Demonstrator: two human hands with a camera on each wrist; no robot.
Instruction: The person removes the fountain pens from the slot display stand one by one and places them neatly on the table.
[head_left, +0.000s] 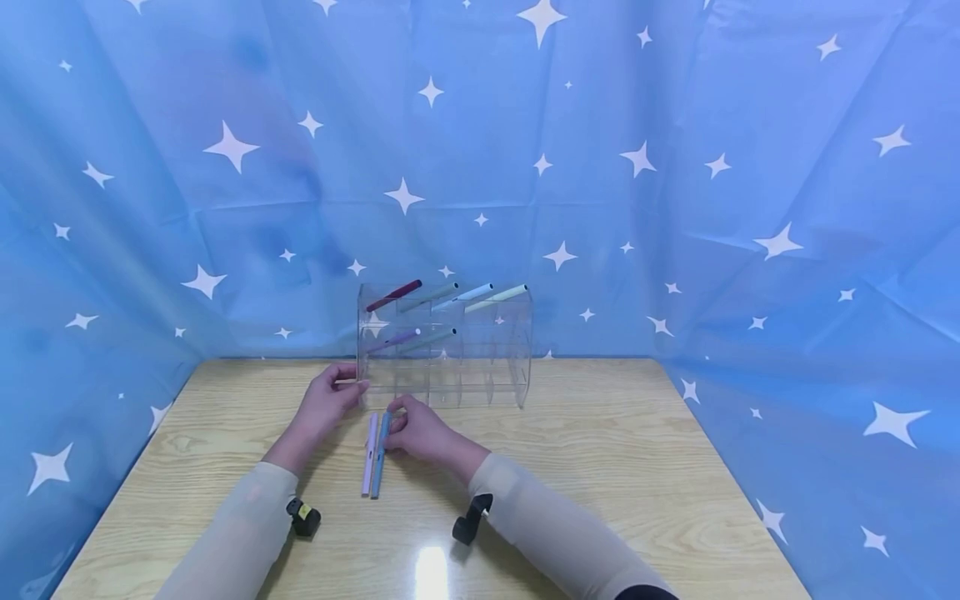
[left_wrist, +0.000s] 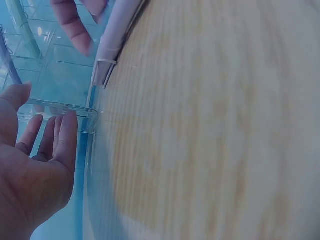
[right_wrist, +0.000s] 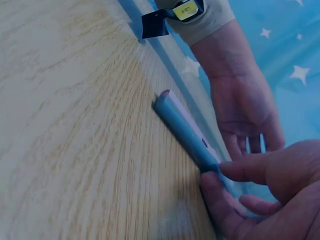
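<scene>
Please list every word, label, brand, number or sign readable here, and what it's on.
No text can be read.
Yellow label on the left-wrist camera: any print is too small and blurred.
Blue pen and lilac pen: no legible marking.
Clear rack and curtain: no lettering visible.

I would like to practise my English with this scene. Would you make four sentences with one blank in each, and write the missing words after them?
1. The right hand pinches a pen whose colour is ____.
2. The left hand is at the clear rack's ____ end.
3. Its top row holds ____ pens.
4. The white shapes on the blue cloth are ____.

Missing words: blue; left; four; stars.
</scene>
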